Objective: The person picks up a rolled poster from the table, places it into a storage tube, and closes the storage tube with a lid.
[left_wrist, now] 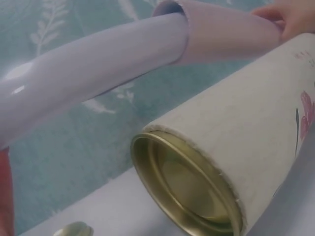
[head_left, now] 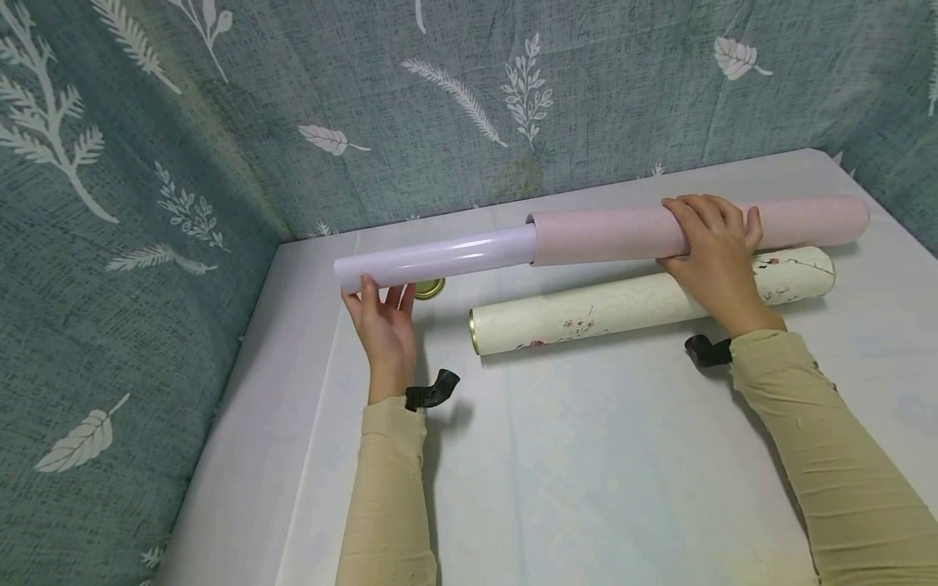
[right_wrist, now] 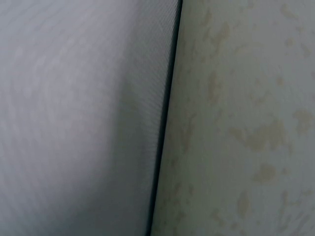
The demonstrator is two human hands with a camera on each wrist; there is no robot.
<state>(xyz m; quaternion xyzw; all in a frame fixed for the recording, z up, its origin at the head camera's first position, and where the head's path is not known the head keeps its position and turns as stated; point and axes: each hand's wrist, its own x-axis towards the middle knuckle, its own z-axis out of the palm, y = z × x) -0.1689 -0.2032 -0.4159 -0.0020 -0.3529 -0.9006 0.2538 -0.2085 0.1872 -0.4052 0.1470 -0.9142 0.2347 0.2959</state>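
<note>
My left hand (head_left: 387,334) holds the far left end of a glossy pale lilac roll (head_left: 447,254), thumb in front and fingers under it. The roll's right part is inside a pink tube (head_left: 601,233), whose open end faces left. My right hand (head_left: 721,264) grips the pink tube from above, near its middle. Just in front, a cream tube with red blossom print (head_left: 586,313) lies on the table, partly covered by the right hand and wrist. Its gold metal end (left_wrist: 187,182) shows large in the left wrist view.
A round gold lid (head_left: 429,289) lies on the white table (head_left: 572,456) behind the left fingers. Green leaf-patterned cloth (head_left: 440,106) rises behind the table and along its left. A black wrist mount (head_left: 434,391) juts from the left sleeve, another (head_left: 707,352) from the right.
</note>
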